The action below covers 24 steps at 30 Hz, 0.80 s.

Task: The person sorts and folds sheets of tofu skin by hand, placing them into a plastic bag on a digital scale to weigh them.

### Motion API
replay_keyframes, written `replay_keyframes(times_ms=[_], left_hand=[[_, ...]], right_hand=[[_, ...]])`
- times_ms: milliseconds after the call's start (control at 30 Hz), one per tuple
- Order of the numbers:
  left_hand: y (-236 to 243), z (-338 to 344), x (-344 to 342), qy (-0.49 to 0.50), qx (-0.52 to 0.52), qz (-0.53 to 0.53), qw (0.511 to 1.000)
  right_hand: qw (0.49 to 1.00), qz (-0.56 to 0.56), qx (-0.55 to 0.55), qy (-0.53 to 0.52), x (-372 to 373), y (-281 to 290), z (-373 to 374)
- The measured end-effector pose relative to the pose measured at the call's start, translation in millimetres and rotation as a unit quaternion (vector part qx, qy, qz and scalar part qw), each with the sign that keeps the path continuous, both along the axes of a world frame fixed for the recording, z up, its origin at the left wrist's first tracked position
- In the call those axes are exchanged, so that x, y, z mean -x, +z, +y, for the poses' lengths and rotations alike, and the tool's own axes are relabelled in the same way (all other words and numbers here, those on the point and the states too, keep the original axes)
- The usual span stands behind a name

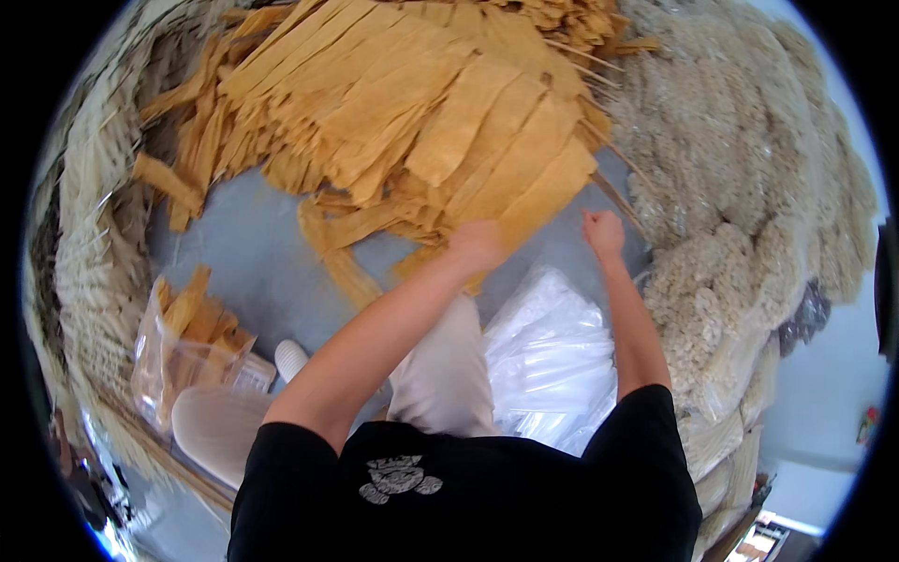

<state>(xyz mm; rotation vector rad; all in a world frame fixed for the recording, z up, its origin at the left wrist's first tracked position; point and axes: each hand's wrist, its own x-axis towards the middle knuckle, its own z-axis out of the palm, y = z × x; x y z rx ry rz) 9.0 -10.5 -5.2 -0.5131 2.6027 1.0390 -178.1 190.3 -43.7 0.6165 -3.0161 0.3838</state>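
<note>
Left grip [476,243]: down on the near edge of the yellow-orange strips [440,126], knuckles up, fingers bent under. Contact likely; cannot tell whether a strip is pinched, as the fingertips are hidden. Right grip [605,232]: just off the right-hand corner of the strips, over grey floor [253,229], fingers curled in. No item shows clearly in it; cannot tell if something thin is caught there.

The strips lie in a broad overlapping pile ahead of both hands, long flat ones fanned toward the right grip, a looser, crumpled tangle left of the left grip. Thin sticks [582,61] poke out along the pile's right edge.

Nearer the body, right of the knee: a stack of white plastic bags [548,351]. Lower left, near a white shoe [291,360]: a clear bag [150,351] with yellow pieces [201,318] in it, some standing above its mouth.

Outer ring: pale, crinkled heap [730,178] at right; pale sheaves [98,225] at left.

Judgement: step in hand seems to be sorting or gathering strips at the pile's near edge. Next move would call for a flat, gentle hold on a few, edges aligned, without tearing them.
</note>
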Motion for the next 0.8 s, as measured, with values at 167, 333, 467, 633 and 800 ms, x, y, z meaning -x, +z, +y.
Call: replay_keyframes(times_ms=[167,333,467,633,800], left_hand=[[5,4,-7,0.034,-0.040,-0.007,0.999],[24,5,-12,0.094,0.007,0.063,0.994],[5,-11,-20,0.150,-0.159,0.227,0.949],[-33,-89,-102,0.317,-0.333,0.117,0.880],[-74,-116,-132,0.393,-0.338,-0.041,0.854]], right_hand=[[0.994,0.040,-0.002,0.105,-21,-45,12],[0.917,-0.291,0.111,0.249,-71,-100,-50],[0.830,-0.327,0.350,0.285,-111,-160,-113],[0.712,-0.565,0.417,-0.008,-157,-117,-210],[0.693,-0.572,0.434,-0.067,-145,-154,-225]])
